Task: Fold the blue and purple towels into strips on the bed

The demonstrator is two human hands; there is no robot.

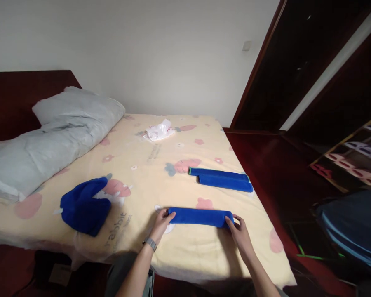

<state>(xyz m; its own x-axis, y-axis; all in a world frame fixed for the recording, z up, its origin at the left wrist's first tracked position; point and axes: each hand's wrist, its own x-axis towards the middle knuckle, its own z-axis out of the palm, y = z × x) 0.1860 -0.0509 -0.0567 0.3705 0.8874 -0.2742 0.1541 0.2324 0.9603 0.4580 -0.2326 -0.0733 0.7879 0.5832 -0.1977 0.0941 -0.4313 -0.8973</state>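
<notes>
A blue cloth, folded into a long flat strip, lies crosswise over the near part of the bed. My left hand pinches its left end between thumb and fingers. At the right end my right hand grips it the same way, thumb on top. Just beyond, two more folded blue cloth strips lie side by side near the bed's right edge, one with green edging. Over on the left rests a rumpled blue cloth, folded unevenly, with a small white tag.
The bed has a cream sheet with carrot and flower prints. A crumpled white plastic bag sits toward the wall, and a grey quilt is heaped at left. On the right are a shoe rack and a dark blue padded item.
</notes>
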